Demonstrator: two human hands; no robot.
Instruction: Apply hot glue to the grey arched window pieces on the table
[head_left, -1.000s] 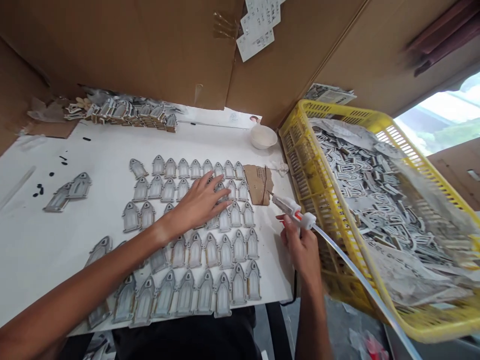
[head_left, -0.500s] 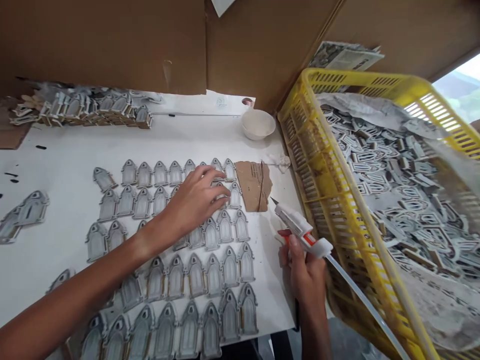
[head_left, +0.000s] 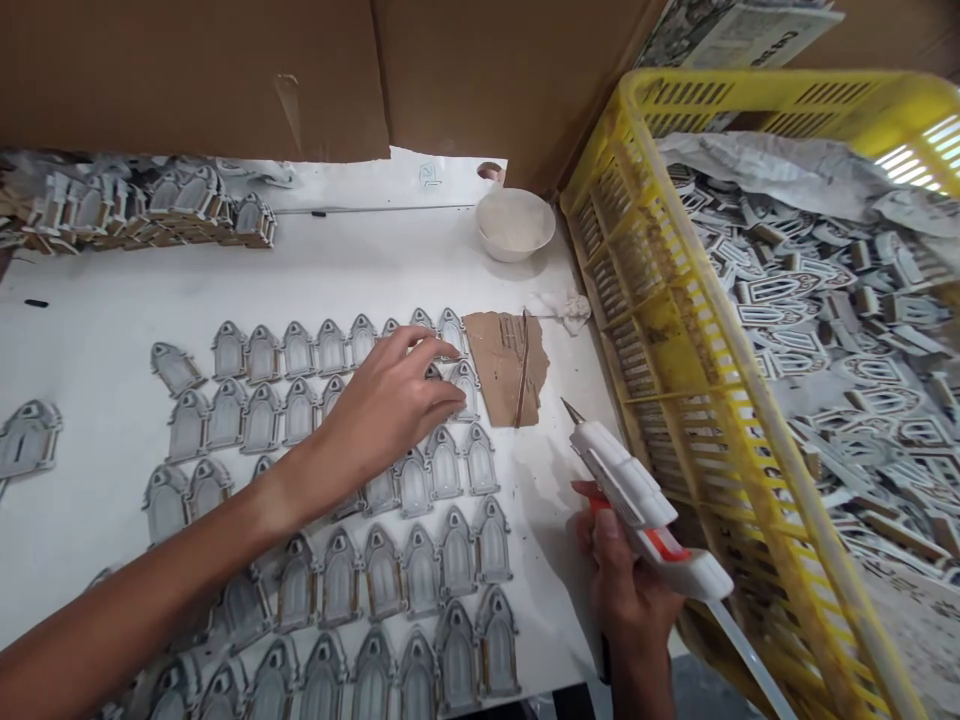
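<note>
My right hand (head_left: 630, 575) grips a white hot glue gun (head_left: 626, 480) with a red trigger, its metal nozzle pointing up and left above the table. A clear glue stick (head_left: 750, 650) sticks out of the gun's back end. My left hand (head_left: 409, 390) hovers over the rows of arch-shaped pieces, thumb and fingers apart and curved. Its fingertips are close to the rightmost arched piece (head_left: 466, 392) of the second row; whether they touch it I cannot tell. Grey-white arched window pieces (head_left: 375, 675) lie flat in several rows, some hidden under my left forearm.
A torn cardboard piece (head_left: 499, 365) lies right of the top rows. Behind it stands a white bowl (head_left: 517, 225) beside crumpled tissue (head_left: 574, 310). A yellow crate (head_left: 652, 330) full of small frames borders the right. Stacked arched pieces (head_left: 150, 215) line the back left, before cardboard walls (head_left: 187, 80).
The view has shifted closer and to the right. My right hand has brought the glue gun slightly nearer the camera and rightward in view. My left hand stays over the same spot.
</note>
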